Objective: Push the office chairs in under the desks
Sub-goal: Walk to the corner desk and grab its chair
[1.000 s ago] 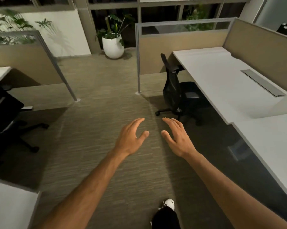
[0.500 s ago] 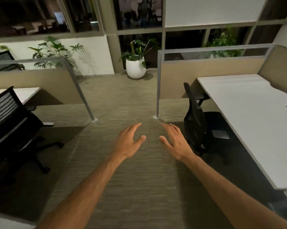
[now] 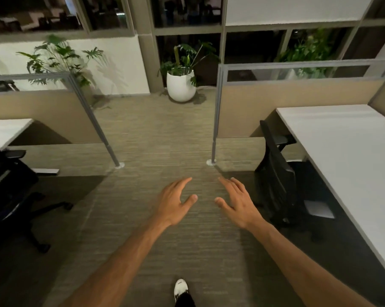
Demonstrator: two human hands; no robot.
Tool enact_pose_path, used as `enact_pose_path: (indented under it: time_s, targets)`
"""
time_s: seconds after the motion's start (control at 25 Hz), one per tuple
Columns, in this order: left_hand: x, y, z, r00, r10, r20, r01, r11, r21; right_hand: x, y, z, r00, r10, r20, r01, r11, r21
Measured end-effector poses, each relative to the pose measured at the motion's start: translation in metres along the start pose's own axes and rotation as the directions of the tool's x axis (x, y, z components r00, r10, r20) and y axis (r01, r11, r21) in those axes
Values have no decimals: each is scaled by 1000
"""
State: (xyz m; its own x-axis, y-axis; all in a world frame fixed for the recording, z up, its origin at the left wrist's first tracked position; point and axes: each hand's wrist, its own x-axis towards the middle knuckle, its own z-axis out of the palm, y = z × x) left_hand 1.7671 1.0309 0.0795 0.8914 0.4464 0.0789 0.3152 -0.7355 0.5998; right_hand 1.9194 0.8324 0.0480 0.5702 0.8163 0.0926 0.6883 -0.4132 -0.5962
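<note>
The black office chair (image 3: 275, 173), seat tucked beneath the white desk (image 3: 346, 156), has slid nearer the right hand (image 3: 238, 202) over the past second as the view swung left, both it and the left hand (image 3: 173, 202) empty with fingers loosely spread, suggesting the walk continues toward the pulled-out left chair (image 3: 7, 191).

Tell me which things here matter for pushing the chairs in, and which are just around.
For the job: right chair, right desk, left chair, left desk, left hand, right hand, both empty.

Just around: white plant pot, leafy plant, partition, carpet.
</note>
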Motion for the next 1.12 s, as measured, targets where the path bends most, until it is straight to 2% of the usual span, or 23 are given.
enact_pose_path:
  time_s: [0.08,0.4,0.6,0.76,1.0,1.12]
  targets:
    - [54,-22,-4,1000,26,15,-26,1000,-18,47,9,0,1000,26,-3,-26,999,-40]
    - [222,-55,-6,979,130,156,-119,990,-74,169,49,-28,981,155,-119,-154,988,16]
    - [328,-52,27,952,187,241,-169,981,-97,232,112,-53,955,255,-154,-258,966,4]
    - [432,-35,62,919,237,315,-225,971,-76,291,180,-83,924,351,-153,-347,936,50]
    - [549,4,100,886,280,370,-271,960,-75,326,247,-131,881,450,-150,-448,893,47]
    - [596,44,146,788,345,510,-325,936,-131,317,286,-148,792,567,-225,-565,821,78]
